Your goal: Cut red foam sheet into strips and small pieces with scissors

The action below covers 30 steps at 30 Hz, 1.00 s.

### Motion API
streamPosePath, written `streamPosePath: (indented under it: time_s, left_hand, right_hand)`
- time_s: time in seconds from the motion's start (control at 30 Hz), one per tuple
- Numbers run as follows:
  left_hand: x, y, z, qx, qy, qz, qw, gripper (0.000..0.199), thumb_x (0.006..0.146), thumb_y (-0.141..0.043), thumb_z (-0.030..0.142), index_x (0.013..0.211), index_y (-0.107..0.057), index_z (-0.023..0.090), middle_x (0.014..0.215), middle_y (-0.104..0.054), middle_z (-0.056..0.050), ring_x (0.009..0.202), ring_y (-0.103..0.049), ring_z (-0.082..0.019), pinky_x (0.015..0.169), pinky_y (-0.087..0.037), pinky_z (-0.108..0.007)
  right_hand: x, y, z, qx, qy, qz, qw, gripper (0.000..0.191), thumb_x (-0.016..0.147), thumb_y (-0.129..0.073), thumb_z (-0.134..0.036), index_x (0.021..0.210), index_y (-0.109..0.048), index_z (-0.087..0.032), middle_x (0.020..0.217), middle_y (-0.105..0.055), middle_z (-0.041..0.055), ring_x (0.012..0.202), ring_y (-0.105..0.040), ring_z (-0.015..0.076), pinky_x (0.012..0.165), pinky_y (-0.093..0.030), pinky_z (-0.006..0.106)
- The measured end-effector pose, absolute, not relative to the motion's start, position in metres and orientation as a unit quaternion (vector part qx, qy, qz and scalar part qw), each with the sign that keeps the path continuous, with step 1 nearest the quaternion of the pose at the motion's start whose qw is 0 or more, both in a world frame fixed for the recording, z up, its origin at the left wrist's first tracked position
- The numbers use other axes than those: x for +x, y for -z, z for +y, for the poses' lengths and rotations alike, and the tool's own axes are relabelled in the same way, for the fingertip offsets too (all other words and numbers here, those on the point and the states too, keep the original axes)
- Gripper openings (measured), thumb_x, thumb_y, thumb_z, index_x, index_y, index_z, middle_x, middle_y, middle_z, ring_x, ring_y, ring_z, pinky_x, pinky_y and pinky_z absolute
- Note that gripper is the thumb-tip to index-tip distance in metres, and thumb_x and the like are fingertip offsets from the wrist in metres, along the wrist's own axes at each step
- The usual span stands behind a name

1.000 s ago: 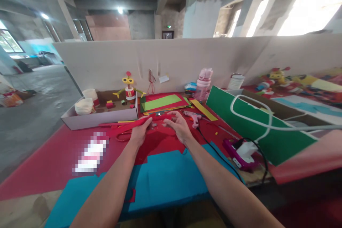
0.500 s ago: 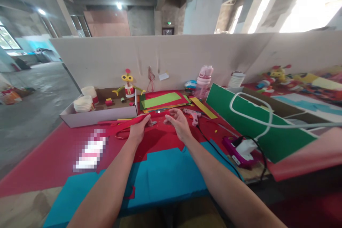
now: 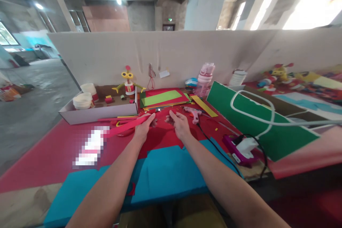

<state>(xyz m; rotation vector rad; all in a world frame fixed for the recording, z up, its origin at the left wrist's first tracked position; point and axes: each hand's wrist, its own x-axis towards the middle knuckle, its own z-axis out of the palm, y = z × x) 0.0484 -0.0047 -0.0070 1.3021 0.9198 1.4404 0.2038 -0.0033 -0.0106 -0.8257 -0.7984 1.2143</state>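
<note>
Fingers of the left hand [image 3: 143, 128] are pinched together on a long red strip [image 3: 125, 127], its free length slanting off over the table's left side; those of the right hand [image 3: 181, 126] curl close opposite, thumb and forefinger nearly meeting, though from here I can't tell whether anything sits between them. As far as I can judge, the strip is at an early stage: cut narrow, but loose, with no visible join to any other piece. What looks finished is the yellow-eyed figure [image 3: 130, 88] standing in the white-sided box [image 3: 100, 114], with little rolled pieces [image 3: 108, 99] and stacked paper cups [image 3: 82, 101] apparently unassembled beside it. Coloured sheets [image 3: 161, 98] lie beyond the hands, and the pink glue gun [image 3: 196, 115] rests untouched to the right. As for writing, the figure's red band [image 3: 130, 88] carries a mark too small to read, the card on the partition [image 3: 164, 74] shows me no words, and I can make out no brand on the pink bottle [image 3: 205, 78].
</note>
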Motion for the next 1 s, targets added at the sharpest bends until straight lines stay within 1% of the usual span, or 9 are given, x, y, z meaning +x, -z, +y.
streamPosePath:
  time_s: [0.1,0.2,0.3,0.37,0.43,0.53,0.77,1.0]
  left_hand:
    - [0.051,0.007,-0.005,0.522,-0.594,0.388,0.473,0.037,0.076,-0.065,0.047,0.057,-0.059,0.016,0.054,-0.059,-0.001,0.051,-0.053,-0.011,0.054,-0.043,-0.023]
    - [0.052,0.008,-0.005,0.509,-0.600,0.396,0.473,0.038,0.077,-0.064,0.048,0.058,-0.058,0.017,0.054,-0.058,0.000,0.051,-0.052,-0.011,0.054,-0.043,-0.023]
    - [0.054,0.011,-0.005,0.505,-0.606,0.387,0.477,0.036,0.078,-0.063,0.049,0.060,-0.058,0.017,0.055,-0.057,0.001,0.051,-0.052,-0.010,0.054,-0.042,-0.023]
    - [0.056,0.013,-0.006,0.526,-0.590,0.378,0.482,0.035,0.078,-0.063,0.049,0.062,-0.058,0.018,0.055,-0.057,0.001,0.051,-0.051,-0.011,0.053,-0.042,-0.024]
    - [0.059,0.015,-0.008,0.551,-0.565,0.367,0.492,0.036,0.078,-0.062,0.049,0.062,-0.058,0.018,0.055,-0.057,0.001,0.051,-0.051,-0.011,0.053,-0.042,-0.024]
    - [0.062,0.015,-0.010,0.555,-0.556,0.366,0.499,0.038,0.079,-0.061,0.051,0.061,-0.057,0.018,0.055,-0.056,0.001,0.051,-0.051,-0.011,0.053,-0.042,-0.025]
    - [0.060,0.011,-0.010,0.509,-0.575,0.405,0.497,0.043,0.076,-0.063,0.054,0.056,-0.056,0.017,0.047,-0.052,0.001,0.043,-0.046,-0.010,0.047,-0.038,-0.025]
    - [0.052,0.010,-0.006,0.477,-0.590,0.438,0.483,0.048,0.073,-0.063,0.059,0.052,-0.057,0.016,0.043,-0.050,0.001,0.041,-0.047,-0.010,0.046,-0.039,-0.023]
  right_hand:
    - [0.204,0.009,-0.005,-0.353,-0.539,-0.359,0.676,0.041,0.059,-0.078,-0.053,0.066,-0.060,-0.017,0.063,-0.065,0.0015,0.054,-0.059,0.0119,0.062,-0.054,0.028]
    - [0.201,0.008,-0.008,-0.347,-0.536,-0.381,0.669,0.045,0.065,-0.071,-0.061,0.069,-0.055,-0.019,0.064,-0.063,0.0002,0.055,-0.059,0.0122,0.061,-0.054,0.029]
    - [0.194,0.010,-0.011,-0.361,-0.561,-0.428,0.609,0.047,0.066,-0.068,-0.065,0.070,-0.052,-0.020,0.060,-0.057,-0.0027,0.050,-0.054,0.0107,0.055,-0.052,0.026]
    - [0.189,0.013,-0.012,-0.379,-0.570,-0.468,0.559,0.049,0.066,-0.068,-0.065,0.063,-0.052,-0.019,0.051,-0.051,-0.0037,0.044,-0.048,0.0094,0.049,-0.048,0.024]
    - [0.185,0.016,-0.012,-0.396,-0.555,-0.491,0.542,0.052,0.067,-0.065,-0.067,0.053,-0.051,-0.019,0.043,-0.045,-0.0037,0.040,-0.043,0.0088,0.045,-0.044,0.023]
    - [0.185,0.018,-0.010,-0.416,-0.518,-0.494,0.560,0.055,0.070,-0.062,-0.067,0.047,-0.050,-0.018,0.039,-0.042,-0.0035,0.038,-0.041,0.0088,0.044,-0.042,0.024]
    - [0.194,0.014,-0.011,-0.420,-0.489,-0.505,0.574,0.052,0.071,-0.063,-0.064,0.047,-0.051,-0.019,0.038,-0.041,-0.0039,0.037,-0.041,0.0096,0.044,-0.040,0.025]
    - [0.201,0.012,-0.009,-0.405,-0.491,-0.464,0.617,0.051,0.068,-0.067,-0.061,0.047,-0.050,-0.018,0.038,-0.042,-0.0042,0.036,-0.039,0.0079,0.040,-0.036,0.023]
